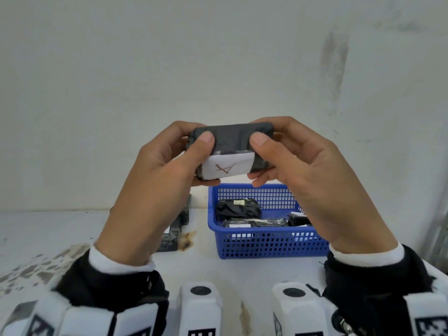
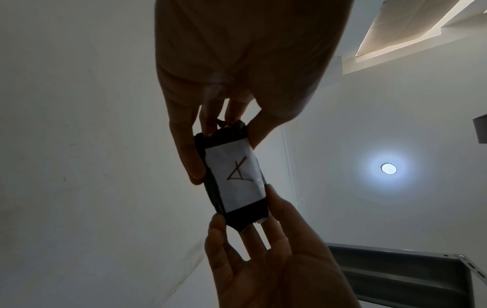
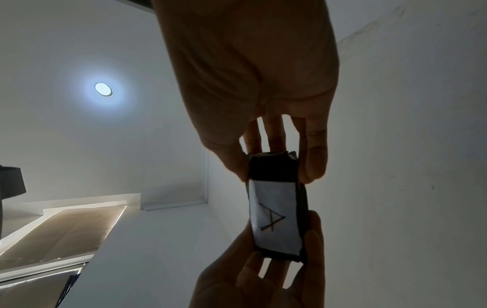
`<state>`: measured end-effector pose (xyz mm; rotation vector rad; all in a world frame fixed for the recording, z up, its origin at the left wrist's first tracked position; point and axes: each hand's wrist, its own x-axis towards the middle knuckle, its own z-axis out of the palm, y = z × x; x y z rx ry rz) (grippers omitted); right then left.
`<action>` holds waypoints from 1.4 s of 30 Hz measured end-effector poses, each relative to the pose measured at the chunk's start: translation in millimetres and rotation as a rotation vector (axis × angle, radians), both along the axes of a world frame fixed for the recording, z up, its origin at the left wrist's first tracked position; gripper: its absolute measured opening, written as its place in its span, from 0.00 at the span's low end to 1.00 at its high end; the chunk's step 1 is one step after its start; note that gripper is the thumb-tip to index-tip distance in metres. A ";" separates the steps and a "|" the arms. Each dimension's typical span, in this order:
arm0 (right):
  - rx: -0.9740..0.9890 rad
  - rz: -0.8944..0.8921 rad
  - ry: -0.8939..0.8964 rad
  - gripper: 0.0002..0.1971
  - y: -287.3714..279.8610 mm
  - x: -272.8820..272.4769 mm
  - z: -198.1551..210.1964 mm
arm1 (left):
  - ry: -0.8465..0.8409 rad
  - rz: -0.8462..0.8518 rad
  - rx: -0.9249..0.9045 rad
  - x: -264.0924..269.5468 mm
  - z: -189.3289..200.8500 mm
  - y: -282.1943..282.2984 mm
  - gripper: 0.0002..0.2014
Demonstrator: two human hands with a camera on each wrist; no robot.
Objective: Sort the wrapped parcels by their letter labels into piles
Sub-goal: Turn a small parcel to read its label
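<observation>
Left to right in the head view: a stack of dark wrapped parcels (image 1: 175,229) lies on the white table (image 1: 48,234), partly hidden behind the left wrist; labels there unreadable. Rust-coloured stain (image 1: 188,238) on the table just right of that stack.

Left hand (image 1: 155,180) grips the left end of a black-wrapped parcel (image 1: 232,139), thumb on top, fingers curled underneath. Parcel is held up in the air in front of the wall, above the basket, long axis roughly level. Its white label (image 1: 228,167) faces the camera, with a hand-drawn "A" in brown ink, upside down from here. Same letter reads clearly in both wrist views.

Right hand (image 1: 298,166) grips the right end the same way: thumb on top, fingers wrapped below.

Blue plastic basket (image 1: 266,243) sits on the table below and right of centre, well apart from the held parcel. Inside: several more black parcels (image 1: 237,209), at least three visible, each with a white label patch; letters too small to read.
</observation>
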<state>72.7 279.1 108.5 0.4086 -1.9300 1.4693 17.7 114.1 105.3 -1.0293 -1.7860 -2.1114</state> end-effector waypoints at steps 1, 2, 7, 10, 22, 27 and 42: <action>-0.012 0.004 0.000 0.10 -0.1 0.1 0.0 | -0.003 0.001 0.002 0.3 0.1 0.5 0.08; -0.020 0.007 0.001 0.12 -0.3 0.2 0.1 | -0.004 0.006 -0.001 0.4 0.2 1.3 0.08; 0.000 -0.009 0.011 0.13 -3.0 1.2 0.7 | 0.004 0.052 -0.044 1.8 0.0 1.7 0.08; 0.017 -0.019 0.032 0.14 -4.4 2.6 1.8 | 0.008 0.049 -0.077 2.5 0.0 1.1 0.13; 0.002 -0.022 -0.036 0.10 -7.2 1.3 -0.2 | 0.086 0.072 -0.019 3.2 0.4 -2.8 0.09; -0.002 -0.025 -0.042 0.06 -5.5 2.2 -0.1 | 0.017 0.035 0.008 3.7 2.0 -1.8 0.12; 0.043 -0.004 -0.073 0.17 -3.6 4.3 0.3 | -0.010 0.021 -0.060 0.0 1.0 -3.2 0.14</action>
